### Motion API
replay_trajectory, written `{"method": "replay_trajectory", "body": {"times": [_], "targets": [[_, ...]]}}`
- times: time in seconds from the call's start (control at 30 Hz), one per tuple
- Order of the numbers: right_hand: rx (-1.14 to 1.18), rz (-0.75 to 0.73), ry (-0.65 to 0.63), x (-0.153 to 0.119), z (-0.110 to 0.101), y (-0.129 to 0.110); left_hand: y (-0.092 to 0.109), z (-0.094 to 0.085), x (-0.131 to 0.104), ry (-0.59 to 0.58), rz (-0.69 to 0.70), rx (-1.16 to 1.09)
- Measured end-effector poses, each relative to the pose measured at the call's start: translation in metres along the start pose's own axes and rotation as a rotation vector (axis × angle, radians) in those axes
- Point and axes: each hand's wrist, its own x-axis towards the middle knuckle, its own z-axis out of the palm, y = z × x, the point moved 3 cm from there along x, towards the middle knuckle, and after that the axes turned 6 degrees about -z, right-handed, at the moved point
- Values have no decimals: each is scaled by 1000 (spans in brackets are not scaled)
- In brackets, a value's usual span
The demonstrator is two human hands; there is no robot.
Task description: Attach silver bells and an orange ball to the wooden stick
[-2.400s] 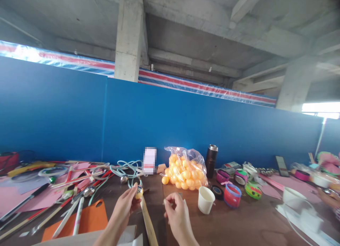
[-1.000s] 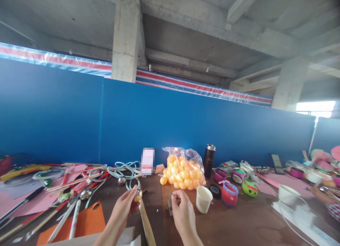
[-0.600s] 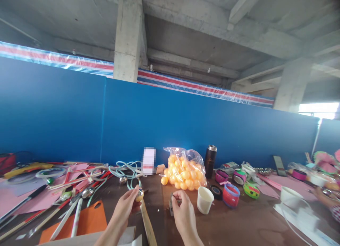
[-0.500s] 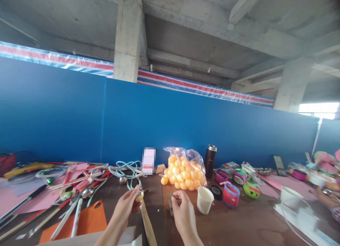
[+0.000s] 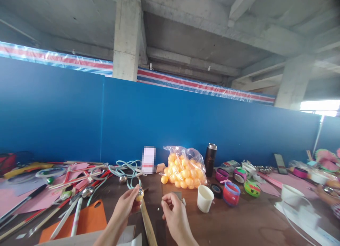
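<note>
My left hand [image 5: 124,207] pinches a small ball [image 5: 140,195], silver on top and yellow below, over the upper end of a wooden stick [image 5: 148,224]. My right hand [image 5: 174,212] hovers over the brown table, fingers curled with thumb and index close together; whatever may be between them is too small to make out. Just beyond it, partly hidden, lies a small grey piece [image 5: 177,195]. To its right stands a white paper cup [image 5: 205,199]. A clear bag of orange balls [image 5: 184,170] sits behind.
Sticks, pink paper and an orange sheet [image 5: 89,219] crowd the left. A dark bottle [image 5: 210,160], black tape [image 5: 216,190] and colourful rings [image 5: 231,193] lie right of the bag. At the far right are another cup [image 5: 291,195] and a person's hand [image 5: 328,194].
My right hand has moved left, off the grey piece and towards my left hand. My left hand keeps its hold on the ball in almost the same place.
</note>
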Motion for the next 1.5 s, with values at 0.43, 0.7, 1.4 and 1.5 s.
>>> {"method": "replay_trajectory", "body": {"times": [0.43, 0.7, 1.4, 1.5], "targets": [[25, 25, -22, 1, 1, -1, 0, 0, -1, 1, 4, 6], [108, 88, -49, 0, 4, 4, 1, 1, -3, -30, 16, 32], [176, 118, -17, 7, 2, 2, 3, 29, -25, -231, 103, 133], [193, 98, -32, 6, 2, -3, 0, 30, -24, -245, 90, 132]]}}
